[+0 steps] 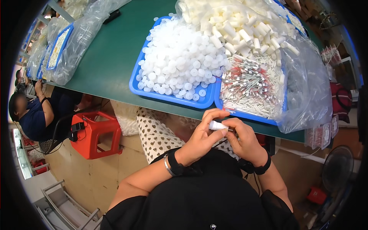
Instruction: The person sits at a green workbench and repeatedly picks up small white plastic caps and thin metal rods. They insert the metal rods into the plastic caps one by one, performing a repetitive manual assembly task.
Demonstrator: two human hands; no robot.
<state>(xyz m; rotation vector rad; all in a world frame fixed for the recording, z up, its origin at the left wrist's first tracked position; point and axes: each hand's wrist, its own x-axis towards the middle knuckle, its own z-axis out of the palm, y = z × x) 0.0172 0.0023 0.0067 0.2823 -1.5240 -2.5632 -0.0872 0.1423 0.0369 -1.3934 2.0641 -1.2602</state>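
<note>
Between the thumb and fingers of my left hand (202,135) is a small white plastic cylinder with a narrowed end (217,125), held level over my lap at the table's front edge. My right hand (246,141) is closed at the narrowed end, its thumb and forefinger pinched together. Whatever thin piece it grips there is mostly hidden by the fingers. Just beyond the hands, a blue tray (251,115) holds thin white sticks and a pile of red-and-white slender pieces (249,78). Beside it, another blue tray (134,82) is heaped with translucent white discs (180,57).
Cream-coloured cylinders (245,32) lie heaped in a clear plastic bag (306,84) at the far right of the green table (103,57). A red stool (90,143) stands on the floor at left, near a seated person (36,115). A fan (337,168) is at lower right.
</note>
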